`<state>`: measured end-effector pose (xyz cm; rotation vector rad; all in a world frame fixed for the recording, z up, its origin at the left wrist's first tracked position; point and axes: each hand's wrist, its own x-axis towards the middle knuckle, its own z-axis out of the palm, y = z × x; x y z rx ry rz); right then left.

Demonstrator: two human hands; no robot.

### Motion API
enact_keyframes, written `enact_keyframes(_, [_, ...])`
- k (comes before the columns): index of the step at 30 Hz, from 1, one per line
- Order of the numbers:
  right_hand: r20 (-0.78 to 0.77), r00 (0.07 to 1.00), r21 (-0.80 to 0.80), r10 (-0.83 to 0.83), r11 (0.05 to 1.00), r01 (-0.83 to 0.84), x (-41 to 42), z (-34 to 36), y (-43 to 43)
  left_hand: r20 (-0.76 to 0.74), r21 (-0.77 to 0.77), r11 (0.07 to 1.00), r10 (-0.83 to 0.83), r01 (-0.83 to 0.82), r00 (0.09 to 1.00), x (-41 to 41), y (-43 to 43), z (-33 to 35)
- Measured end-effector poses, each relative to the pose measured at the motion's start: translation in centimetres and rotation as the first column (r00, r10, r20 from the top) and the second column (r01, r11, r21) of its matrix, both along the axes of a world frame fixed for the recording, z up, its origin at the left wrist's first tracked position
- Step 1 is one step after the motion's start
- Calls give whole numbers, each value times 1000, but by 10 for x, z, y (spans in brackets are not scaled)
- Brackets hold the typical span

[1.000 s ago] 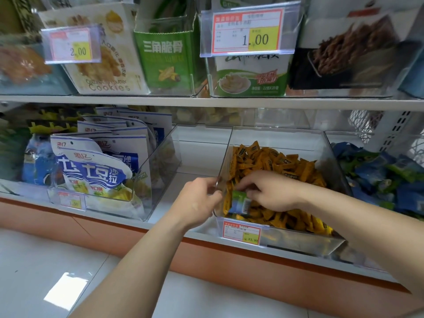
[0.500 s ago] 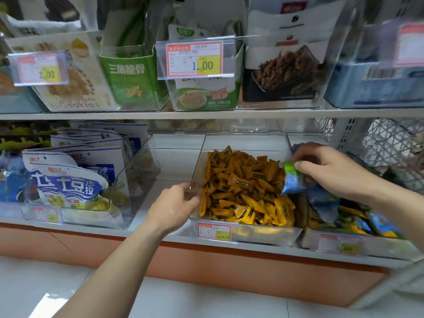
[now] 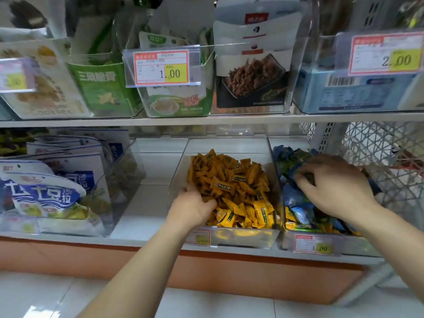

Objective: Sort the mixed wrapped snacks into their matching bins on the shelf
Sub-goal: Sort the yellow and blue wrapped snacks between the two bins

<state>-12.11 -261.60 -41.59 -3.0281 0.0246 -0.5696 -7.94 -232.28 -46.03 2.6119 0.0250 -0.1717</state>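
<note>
Buries curled left hand (image 3: 192, 210) in orange snacks (image 3: 236, 187), probably hunting strays, resting right hand (image 3: 332, 187) on blue-green snacks (image 3: 293, 198), probably depositing one; cannot tell either grip.

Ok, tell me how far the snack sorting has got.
Done: the clear middle bin shows only orange wrapped snacks. In hand: the left hand digs into that pile; the right hand is curled over blue-green wrapped snacks in the clear right bin. Left: yellow-orange packets at that bin's front look misplaced.
</note>
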Motion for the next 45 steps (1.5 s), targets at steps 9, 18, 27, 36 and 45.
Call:
enact_keyframes(9, [-201, 847, 198, 491, 868, -456, 22, 0, 75, -208, -558, 811, 66, -174, 976, 38, -3, -21])
enact_keyframes(18, [-714, 643, 1, 278, 918, -396, 125, -24, 113, -258, -508, 859, -86, -59, 962, 55, 1, -27])
enact_keyframes(27, [-785, 578, 39, 223, 949, -313, 127, -36, 111, -225, -488, 871, -57, -62, 973, 55, -9, -35])
enact_keyframes(36, [-633, 620, 501, 463, 856, -127, 130, -25, 119, -382, -793, 517, -11, -322, 924, 52, -2, -19])
enact_keyframes(45, [-521, 686, 621, 508, 777, -104, 138, 4, 110, -423, -872, 314, -90, -377, 902, 53, 11, 3])
